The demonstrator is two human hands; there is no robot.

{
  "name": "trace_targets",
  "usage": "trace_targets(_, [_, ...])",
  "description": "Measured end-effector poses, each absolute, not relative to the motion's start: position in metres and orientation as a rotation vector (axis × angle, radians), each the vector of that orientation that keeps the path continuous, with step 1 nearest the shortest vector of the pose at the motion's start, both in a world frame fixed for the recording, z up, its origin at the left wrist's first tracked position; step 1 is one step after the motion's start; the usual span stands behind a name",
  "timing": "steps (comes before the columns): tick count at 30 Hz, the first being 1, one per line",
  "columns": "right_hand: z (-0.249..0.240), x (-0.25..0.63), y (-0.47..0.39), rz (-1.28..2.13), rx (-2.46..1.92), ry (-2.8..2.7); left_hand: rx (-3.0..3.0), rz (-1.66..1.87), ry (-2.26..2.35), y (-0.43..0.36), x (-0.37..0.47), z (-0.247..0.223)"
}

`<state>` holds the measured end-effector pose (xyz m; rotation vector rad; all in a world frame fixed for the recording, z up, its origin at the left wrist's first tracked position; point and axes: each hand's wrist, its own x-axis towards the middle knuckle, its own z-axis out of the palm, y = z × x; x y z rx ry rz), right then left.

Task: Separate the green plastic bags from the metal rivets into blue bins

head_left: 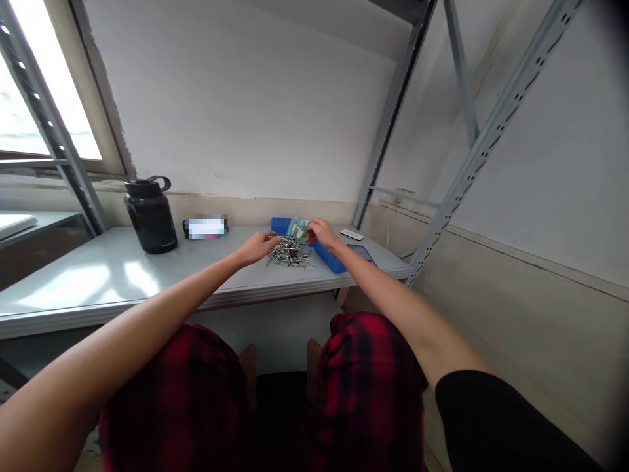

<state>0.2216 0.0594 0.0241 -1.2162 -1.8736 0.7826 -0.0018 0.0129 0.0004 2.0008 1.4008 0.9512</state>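
Note:
A tangled pile of thin silvery and greenish pieces (pixel 289 253) lies on the table, too small to name surely. At its left edge is my left hand (pixel 257 248), fingers bent with the tips against the pile; what they pinch, if anything, is too small to make out. Just behind the pile, a clear, green-tinted plastic bag (pixel 297 227) stands partly upright with pale contents. My right hand (pixel 322 233) has its fingers closed at the bag's right side. One blue tray (pixel 280 224) is behind the bag, and another blue tray (pixel 330 258) sits under my right wrist, partly hidden.
On the grey table (pixel 196 262) a black bottle (pixel 151 219) stands at the left, beside a small blurred-out box (pixel 205 227). At the right lie a phone (pixel 361 252) and a white mouse-like object (pixel 352 235). A metal shelf post (pixel 442 203) rises at the right edge.

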Motion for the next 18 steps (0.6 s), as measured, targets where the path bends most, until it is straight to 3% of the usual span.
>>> trace_targets(11, [0.034,0.201,0.038,1.050,-0.958,-1.741,1.812,1.101,1.201,0.010,0.013,0.009])
trace_targets(18, [0.047,0.193,0.036,0.782,-1.164,-1.666,1.810,1.269,1.133,0.005,0.015,0.019])
